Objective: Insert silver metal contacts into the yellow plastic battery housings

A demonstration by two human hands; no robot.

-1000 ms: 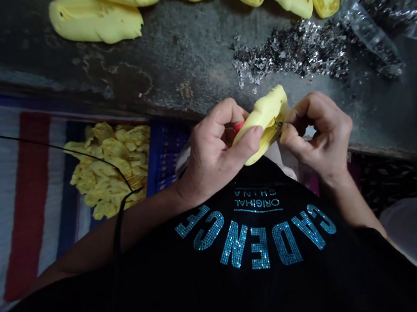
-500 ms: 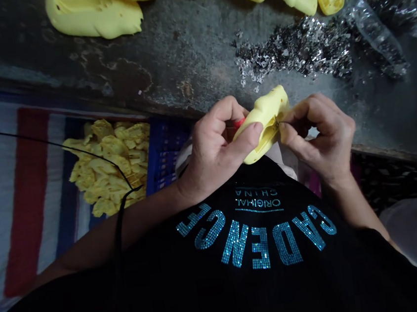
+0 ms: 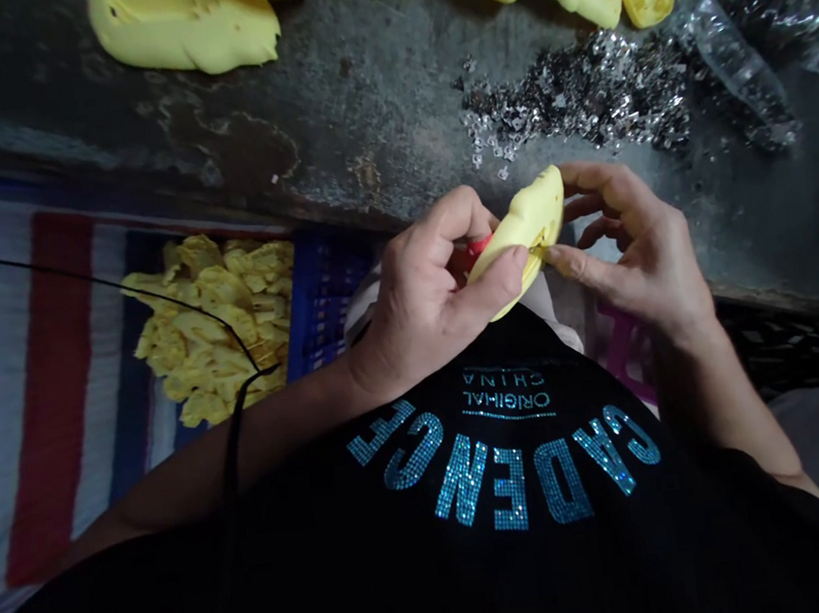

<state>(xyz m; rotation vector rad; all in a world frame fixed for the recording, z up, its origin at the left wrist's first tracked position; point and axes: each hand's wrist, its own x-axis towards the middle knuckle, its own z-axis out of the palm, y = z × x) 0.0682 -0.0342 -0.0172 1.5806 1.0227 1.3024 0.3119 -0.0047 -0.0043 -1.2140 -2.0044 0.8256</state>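
The left hand point(image 3: 426, 290) clamps a yellow foam shoe piece point(image 3: 523, 236) just above the chest; the right hand point(image 3: 633, 244) is open, one fingertip point(image 3: 549, 255) at the piece's edge. Nearby, yellow pieces point(image 3: 216, 317) are heaped against a blue plastic crate point(image 3: 325, 301) on a striped sheet point(image 3: 44, 384) — beyond, a clear plastic bag point(image 3: 726, 49) of silver studs sits beside a loose stud heap point(image 3: 578, 99) on the grey bench point(image 3: 359, 107).

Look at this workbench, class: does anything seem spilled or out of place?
Yes: a heap of small silvery metal pieces lies loose on the dark, worn bench top, beyond the yellow moulded piece in the left hand. Beside a clear plastic bag, it looks spilled, being scattered and uncontained.
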